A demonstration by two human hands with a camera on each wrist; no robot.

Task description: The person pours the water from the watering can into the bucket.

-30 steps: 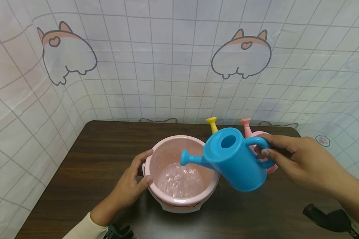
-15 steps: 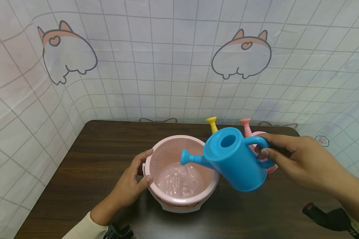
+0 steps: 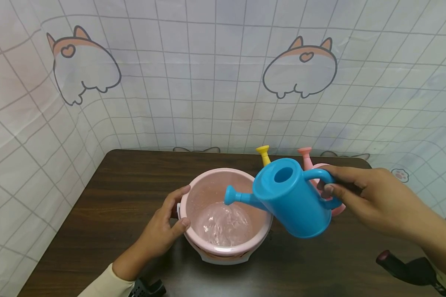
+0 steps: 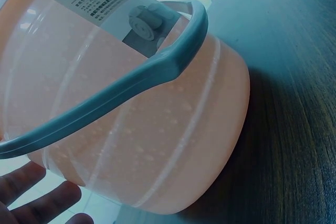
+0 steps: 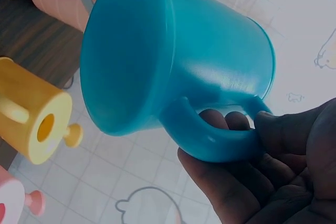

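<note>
A pink bucket (image 3: 223,251) with a grey handle (image 4: 126,85) stands on the dark wooden table. Rippling water (image 3: 226,227) covers its bottom. At the bucket's left, my left hand (image 3: 160,227) holds the rim, thumb toward the front and fingers farther back. My right hand (image 3: 371,198) grips the handle of a blue watering can (image 3: 293,198), thumb on top and fingers wrapped under, as the right wrist view shows. The can is raised and tilted left, its spout (image 3: 241,197) over the bucket's opening. No distinct stream from the spout shows.
Behind the blue can stand a yellow watering can (image 5: 34,111) and a pink watering can (image 5: 10,198), partly hidden in the head view. The dark table (image 3: 134,177) ends at a white grid-patterned curtain (image 3: 193,103). Black wrist gear (image 3: 409,270) shows at the lower right.
The ripples on the bucket's water keep shifting. Both hands, the bucket and the blue watering can stay in almost the same place.
</note>
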